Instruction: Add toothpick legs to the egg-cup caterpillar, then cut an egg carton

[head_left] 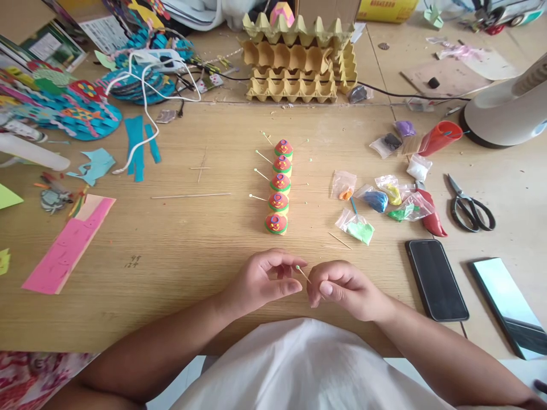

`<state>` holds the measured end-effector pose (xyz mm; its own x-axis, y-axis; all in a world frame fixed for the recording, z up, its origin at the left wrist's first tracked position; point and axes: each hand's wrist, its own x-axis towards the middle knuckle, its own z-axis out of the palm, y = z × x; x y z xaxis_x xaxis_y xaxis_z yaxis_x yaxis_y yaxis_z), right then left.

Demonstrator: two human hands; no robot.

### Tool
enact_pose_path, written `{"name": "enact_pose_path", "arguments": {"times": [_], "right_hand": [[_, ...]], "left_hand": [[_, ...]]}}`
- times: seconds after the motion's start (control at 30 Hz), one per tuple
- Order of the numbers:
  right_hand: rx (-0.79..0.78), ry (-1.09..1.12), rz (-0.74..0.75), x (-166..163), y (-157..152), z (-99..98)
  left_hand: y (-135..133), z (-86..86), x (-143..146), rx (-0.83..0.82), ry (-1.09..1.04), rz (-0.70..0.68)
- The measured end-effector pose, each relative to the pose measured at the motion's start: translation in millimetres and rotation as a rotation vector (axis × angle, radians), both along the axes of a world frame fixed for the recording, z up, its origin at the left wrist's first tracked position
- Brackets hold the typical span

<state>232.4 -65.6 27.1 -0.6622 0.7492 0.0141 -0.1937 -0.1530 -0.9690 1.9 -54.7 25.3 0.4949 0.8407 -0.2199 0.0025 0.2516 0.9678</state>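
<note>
My right hand [348, 289] pinches a toothpick [303, 275] between thumb and fingers. A small pale green ball sits on the toothpick's upper left end. My left hand [269, 280] is just left of it, thumb and index finger apart around the ball's side, apparently holding nothing. Beyond both hands stands a row of egg-carton cups with red domed tops, such as the nearest one [276, 224], each with a yellow face and green rim. Toothpicks with pale green balls, like this toothpick [258, 197], stick out from several cups on the left; fainter ones show on the right.
To the right lie clay bags [376, 200], scissors [470, 208], a red marker-like object [432, 213], a black phone [436, 280] and a second phone [510, 304]. Egg cartons [294, 88] are stacked at the back. A pink paper strip [70, 245] and a thin stick [191, 196] lie left.
</note>
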Motion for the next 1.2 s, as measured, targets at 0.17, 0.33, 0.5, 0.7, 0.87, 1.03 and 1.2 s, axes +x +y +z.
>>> {"name": "enact_pose_path", "arguments": {"times": [0.17, 0.33, 0.5, 0.7, 0.87, 1.03, 1.2], "right_hand": [[0.011, -0.002, 0.004, -4.0, -0.3, 2.2], [0.051, -0.01, -0.037, -5.0, 0.9, 3.1], [0.202, -0.188, -0.214, -0.5, 9.9, 1.6], [0.483, -0.475, -0.35, 1.9, 23.5, 4.4], [0.68, -0.713, -0.303, -7.0, 34.6, 7.2], [0.82, -0.793, -0.275, -27.1, 47.1, -0.6], [0.861, -0.824, -0.278, -38.6, 57.0, -7.3]], "left_hand": [[-2.4, 2.6, 8.3, -0.15, -0.107, -0.031], [-0.8, 4.6, 7.7, -0.113, -0.124, 0.024], [18.0, 2.9, -10.7, 0.016, -0.024, 0.345], [53.5, 3.0, -35.6, 0.105, -0.007, 0.697], [63.3, -6.5, -43.5, 0.1, 0.135, 0.722], [64.0, -16.3, -42.6, 0.076, 0.149, 0.657], [66.9, -22.1, -41.8, 0.091, 0.145, 0.648]]}}
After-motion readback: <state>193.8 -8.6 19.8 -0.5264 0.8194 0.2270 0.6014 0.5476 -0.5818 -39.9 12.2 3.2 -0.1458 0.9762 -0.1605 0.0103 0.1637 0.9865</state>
